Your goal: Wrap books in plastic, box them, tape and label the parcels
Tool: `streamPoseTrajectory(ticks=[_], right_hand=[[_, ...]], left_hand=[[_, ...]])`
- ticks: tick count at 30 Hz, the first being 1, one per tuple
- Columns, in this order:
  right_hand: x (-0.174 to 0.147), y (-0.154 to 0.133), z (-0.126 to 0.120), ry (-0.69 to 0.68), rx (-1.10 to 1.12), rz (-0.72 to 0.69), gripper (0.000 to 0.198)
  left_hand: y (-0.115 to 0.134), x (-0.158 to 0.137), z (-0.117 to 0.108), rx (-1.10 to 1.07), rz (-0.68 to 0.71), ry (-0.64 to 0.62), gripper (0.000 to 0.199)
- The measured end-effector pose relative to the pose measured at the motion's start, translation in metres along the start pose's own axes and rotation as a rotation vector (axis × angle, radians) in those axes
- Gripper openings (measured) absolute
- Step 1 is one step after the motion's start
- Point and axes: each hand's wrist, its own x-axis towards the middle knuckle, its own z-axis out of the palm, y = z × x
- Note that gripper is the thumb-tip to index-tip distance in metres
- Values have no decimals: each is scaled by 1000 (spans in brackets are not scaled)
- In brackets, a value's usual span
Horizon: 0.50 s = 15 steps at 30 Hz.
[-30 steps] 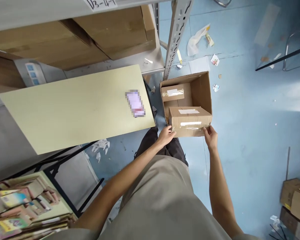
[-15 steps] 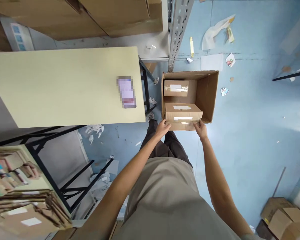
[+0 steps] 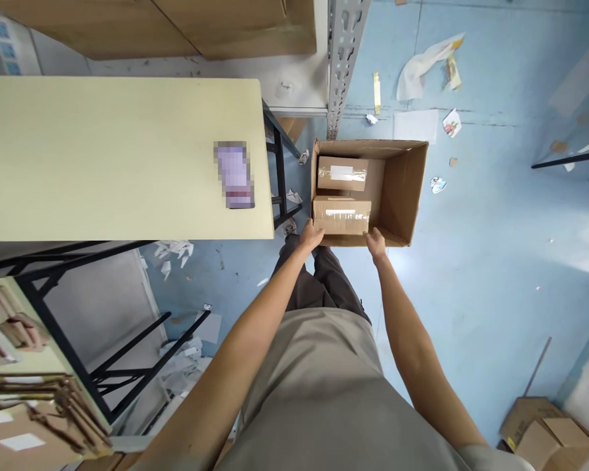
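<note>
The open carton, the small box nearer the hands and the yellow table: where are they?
Open carton (image 3: 402,194), head view, right inner wall.
Nearer small box (image 3: 342,224), head view, labelled face.
Yellow table (image 3: 122,159), head view, top surface.

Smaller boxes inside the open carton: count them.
2: the far box, far left in the carton; the near box, near left. Others may be hidden beneath.

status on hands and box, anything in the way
Left hand, right hand at corners of near box. Near box inside open carton. Second box beyond, apparently not blocking.
</note>
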Motion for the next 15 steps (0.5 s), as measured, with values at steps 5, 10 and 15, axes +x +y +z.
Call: streamPoseTrajectory(ticks=[5, 10, 15], right_hand=[[-33, -21, -1, -92, 27, -34, 83], [-77, -53, -11, -176, 68, -126, 76], [-109, -100, -6, -249, 110, -236, 77]], left_hand=[[38, -41, -16, -44, -59, 38, 68], [59, -101, -59, -141, 13, 42, 64], [71, -136, -106, -237, 91, 111, 61]])
